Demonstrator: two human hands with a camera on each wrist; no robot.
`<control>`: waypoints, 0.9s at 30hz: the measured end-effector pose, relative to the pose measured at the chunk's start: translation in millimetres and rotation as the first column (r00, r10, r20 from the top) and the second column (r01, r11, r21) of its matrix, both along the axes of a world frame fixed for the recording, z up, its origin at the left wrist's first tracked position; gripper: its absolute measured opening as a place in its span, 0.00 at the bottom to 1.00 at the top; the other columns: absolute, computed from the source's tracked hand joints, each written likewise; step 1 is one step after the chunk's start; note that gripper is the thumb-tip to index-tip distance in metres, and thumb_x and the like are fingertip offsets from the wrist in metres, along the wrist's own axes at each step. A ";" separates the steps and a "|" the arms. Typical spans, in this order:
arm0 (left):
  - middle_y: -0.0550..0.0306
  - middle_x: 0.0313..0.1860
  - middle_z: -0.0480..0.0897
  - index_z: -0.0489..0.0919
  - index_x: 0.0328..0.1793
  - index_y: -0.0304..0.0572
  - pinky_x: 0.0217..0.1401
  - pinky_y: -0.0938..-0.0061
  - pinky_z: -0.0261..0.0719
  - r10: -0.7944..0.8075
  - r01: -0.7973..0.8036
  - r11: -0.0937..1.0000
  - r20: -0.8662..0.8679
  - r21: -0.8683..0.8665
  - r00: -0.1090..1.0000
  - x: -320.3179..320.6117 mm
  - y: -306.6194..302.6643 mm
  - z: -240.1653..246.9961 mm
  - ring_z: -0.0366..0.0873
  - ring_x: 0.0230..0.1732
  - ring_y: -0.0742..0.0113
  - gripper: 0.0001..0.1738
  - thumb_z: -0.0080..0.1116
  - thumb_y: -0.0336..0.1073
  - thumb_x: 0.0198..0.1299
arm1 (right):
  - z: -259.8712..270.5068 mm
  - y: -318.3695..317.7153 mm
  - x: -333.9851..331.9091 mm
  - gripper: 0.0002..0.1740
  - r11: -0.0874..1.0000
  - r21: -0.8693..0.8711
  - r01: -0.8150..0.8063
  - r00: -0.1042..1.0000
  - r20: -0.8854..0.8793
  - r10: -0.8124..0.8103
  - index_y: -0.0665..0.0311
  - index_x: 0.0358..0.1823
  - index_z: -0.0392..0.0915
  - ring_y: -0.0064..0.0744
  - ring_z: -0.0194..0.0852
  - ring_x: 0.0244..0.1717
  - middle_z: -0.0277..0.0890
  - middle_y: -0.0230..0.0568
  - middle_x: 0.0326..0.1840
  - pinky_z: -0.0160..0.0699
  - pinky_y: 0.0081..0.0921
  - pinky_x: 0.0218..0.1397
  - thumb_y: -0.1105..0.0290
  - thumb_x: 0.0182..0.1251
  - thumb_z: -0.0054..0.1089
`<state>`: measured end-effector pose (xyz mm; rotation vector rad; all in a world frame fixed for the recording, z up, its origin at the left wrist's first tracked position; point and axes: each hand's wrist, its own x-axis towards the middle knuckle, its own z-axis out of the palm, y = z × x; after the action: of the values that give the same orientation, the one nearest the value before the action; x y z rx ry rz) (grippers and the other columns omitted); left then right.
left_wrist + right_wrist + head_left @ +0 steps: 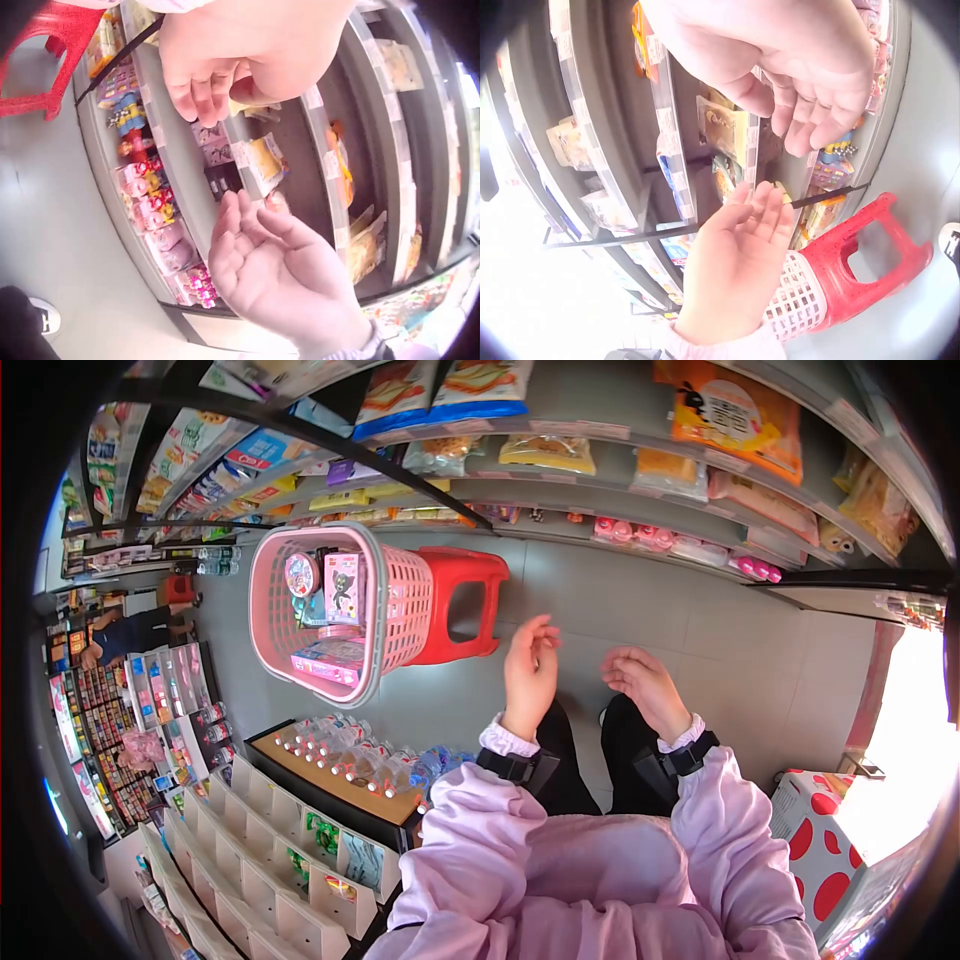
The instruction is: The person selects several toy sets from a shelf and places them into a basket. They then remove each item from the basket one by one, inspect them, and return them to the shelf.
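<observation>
Both hands hang in the air in front of the body, apart from each other and holding nothing. In the head view the left hand (pixel 531 678) has its fingers loosely bent, and the right hand (pixel 648 692) faces it with relaxed fingers. The left wrist view shows the left hand (pixel 251 52) at the top and the right hand (pixel 289 281) below, palm showing. From the right wrist, the right hand (pixel 780 60) fills the top and the left hand (pixel 735 262) is lower. Nearest to the left hand is a red stool (pixel 495 605) with a pink basket (pixel 408 610) beside it.
Boxes (pixel 343 588) lie in the basket. Shelves (pixel 590 430) with packaged food run along the top. Bottles (pixel 345 750) stand at lower left by a divided rack (pixel 255 850). A spotted red-and-white box (pixel 822 840) is at right. Another person (pixel 140 632) is far left.
</observation>
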<state>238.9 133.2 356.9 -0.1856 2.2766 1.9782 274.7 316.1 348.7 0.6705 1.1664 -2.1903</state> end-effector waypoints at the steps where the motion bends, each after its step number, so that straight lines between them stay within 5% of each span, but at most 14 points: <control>1: 0.54 0.42 0.75 0.67 0.55 0.34 0.45 0.80 0.71 0.012 -0.012 1.000 -0.009 0.022 1.000 -6.8 -15.4 10.7 0.73 0.40 0.72 0.18 0.41 0.20 0.57 | 7.7 -12.7 -7.3 0.11 1.000 0.008 -0.018 1.000 -0.019 0.019 0.66 0.46 0.70 0.26 0.71 0.42 0.73 0.37 0.41 0.70 0.21 0.47 0.70 0.65 0.44; 7: 0.54 0.42 0.76 0.67 0.56 0.34 0.45 0.80 0.71 0.092 -0.081 0.994 -0.173 0.073 0.981 -68.8 -132.0 48.9 0.73 0.40 0.72 0.16 0.42 0.23 0.61 | 50.2 -117.0 -78.8 0.13 0.993 0.033 -0.111 0.976 -0.182 0.116 0.67 0.48 0.68 0.24 0.71 0.42 0.73 0.37 0.42 0.69 0.22 0.47 0.68 0.66 0.44; 12: 0.54 0.42 0.76 0.67 0.56 0.34 0.45 0.80 0.72 0.143 -0.149 0.989 -0.214 -0.010 0.966 -108.3 -244.2 73.8 0.74 0.41 0.72 0.17 0.43 0.22 0.60 | 80.4 -222.8 -138.6 0.12 0.985 0.047 -0.168 0.877 -0.449 0.171 0.66 0.47 0.68 0.24 0.72 0.41 0.73 0.36 0.40 0.71 0.21 0.44 0.69 0.65 0.46; 15: 0.52 0.42 0.76 0.69 0.54 0.33 0.46 0.77 0.72 0.019 -0.049 0.979 -0.146 -0.199 0.989 -120.9 -319.1 64.4 0.74 0.43 0.69 0.17 0.49 0.23 0.56 | 74.8 -289.8 -167.8 0.12 0.962 0.166 -0.217 0.757 -0.594 0.273 0.66 0.45 0.69 0.26 0.74 0.38 0.73 0.38 0.37 0.71 0.23 0.42 0.70 0.63 0.49; 18: 0.48 0.43 0.76 0.70 0.52 0.34 0.45 0.72 0.74 -0.240 0.268 0.718 0.133 -0.642 0.962 -129.1 -374.0 54.8 0.76 0.43 0.59 0.20 0.56 0.26 0.50 | 66.9 -342.1 -181.1 0.10 0.872 0.412 -0.265 0.629 -0.612 0.480 0.66 0.41 0.70 0.35 0.75 0.36 0.73 0.44 0.33 0.72 0.29 0.39 0.69 0.59 0.50; 20: 0.45 0.44 0.75 0.71 0.50 0.34 0.45 0.68 0.74 -0.384 0.366 0.555 0.160 -0.747 0.909 -129.1 -391.8 44.8 0.75 0.44 0.53 0.22 0.58 0.29 0.46 | 63.8 -361.6 -185.4 0.13 0.728 0.622 -0.287 0.484 -0.562 0.671 0.66 0.44 0.70 0.35 0.75 0.38 0.74 0.44 0.36 0.73 0.30 0.41 0.69 0.59 0.51; 22: 0.45 0.45 0.74 0.72 0.47 0.35 0.44 0.62 0.73 -0.485 0.461 0.433 0.232 -0.775 0.844 -131.1 -402.0 37.3 0.73 0.45 0.46 0.23 0.61 0.30 0.41 | 55.7 -376.7 -184.2 0.15 0.621 0.747 -0.236 0.372 -0.521 0.768 0.66 0.45 0.69 0.41 0.75 0.38 0.74 0.48 0.36 0.73 0.33 0.42 0.69 0.57 0.52; 25: 0.47 0.41 0.75 0.73 0.45 0.37 0.40 0.62 0.74 -0.495 0.510 0.312 0.321 -0.801 0.807 -136.0 -408.3 16.4 0.74 0.43 0.48 0.21 0.61 0.30 0.41 | 49.1 -385.4 -180.2 0.14 0.612 0.746 -0.262 0.343 -0.521 0.782 0.67 0.45 0.70 0.42 0.75 0.37 0.74 0.48 0.36 0.73 0.33 0.41 0.69 0.58 0.51; 27: 0.47 0.37 0.76 0.74 0.43 0.37 0.39 0.62 0.74 -0.531 0.522 0.324 0.305 -0.789 0.790 -138.2 -413.9 15.1 0.75 0.40 0.48 0.19 0.61 0.30 0.41 | 48.3 -384.3 -176.5 0.14 0.631 0.728 -0.267 0.371 -0.526 0.765 0.68 0.44 0.70 0.41 0.75 0.38 0.74 0.48 0.36 0.73 0.33 0.42 0.70 0.57 0.51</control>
<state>100.8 -280.7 371.9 0.4621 2.6108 0.4110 98.2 -68.2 397.0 -0.6666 2.1384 -1.4884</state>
